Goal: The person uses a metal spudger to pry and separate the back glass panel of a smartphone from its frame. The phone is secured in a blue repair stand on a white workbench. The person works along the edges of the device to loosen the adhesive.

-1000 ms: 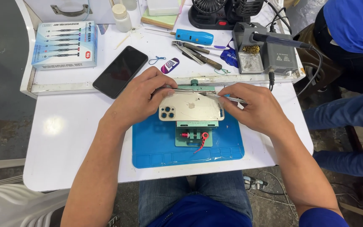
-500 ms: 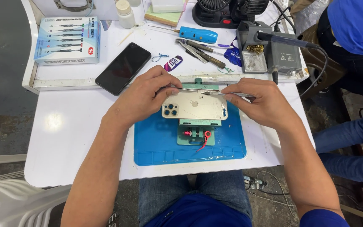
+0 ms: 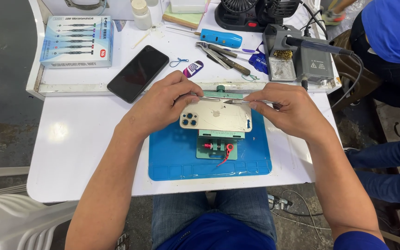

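A pale gold smartphone (image 3: 218,119) lies back-up, clamped in a green holder (image 3: 218,143) with a red lever, on a blue work mat (image 3: 177,157). My left hand (image 3: 165,104) rests on the phone's left end, fingers curled over its far edge near the camera cluster. My right hand (image 3: 288,111) grips a thin metal tool (image 3: 244,101), its tip laid along the phone's far edge.
A black phone (image 3: 137,73) lies screen-up at the back left, beside a blue box of screwdrivers (image 3: 77,41). Tweezers (image 3: 221,53), a blue tool (image 3: 221,38), a soldering station (image 3: 302,60) and a fan (image 3: 255,14) line the back. A person in blue sits at right (image 3: 390,46).
Both hands stay on the phone; the view has shifted slightly, with the whole scene sitting lower in the frame. The tool tip remains at the far edge.
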